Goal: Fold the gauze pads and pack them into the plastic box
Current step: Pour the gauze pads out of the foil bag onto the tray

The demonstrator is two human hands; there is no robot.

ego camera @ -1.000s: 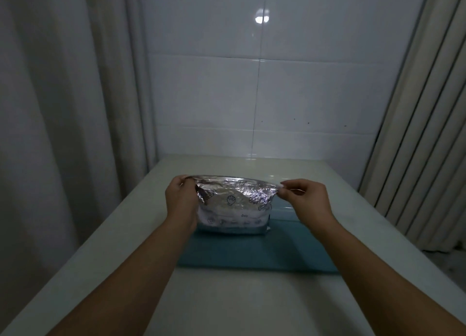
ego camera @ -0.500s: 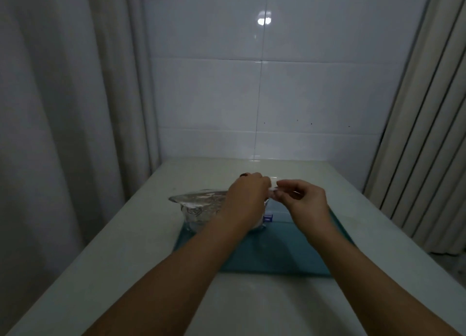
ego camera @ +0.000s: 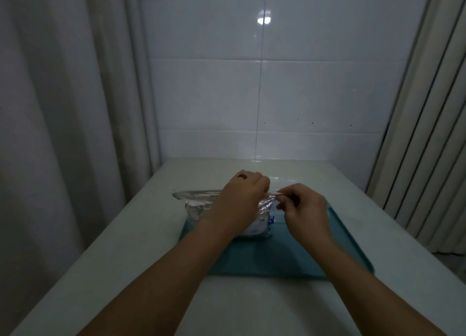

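Table (ego camera: 141, 272): pale surface, nearest the viewer; both forearms reach across it.
Tray (ego camera: 297, 255): teal, flat on the table, long edge toward the viewer; it carries the packet at its far left corner.
Right hand (ego camera: 306, 208): over the tray's far edge, thumb and forefinger pinched tight on the top film of the packet at its right end.
Left hand (ego camera: 242, 199): crossed over to meet the right, fingers curled on the same top edge just beside the other pinch; its fingertips are hidden, so the exact hold cannot be told.
Gauze packet (ego camera: 199, 204): clear crinkled wrapper with white contents, standing on the tray, apparently still sealed; no pad is out.
Plastic box: not identified in view.
Step in hand: judged to be tearing the wrapper open.
Advice: keep the two pinches close together and pull apart evenly; hold the packet down on the tray so it does not tip.
Risk: thin film may slip or split unevenly.
Wall (ego camera: 277, 96): white tiles behind.
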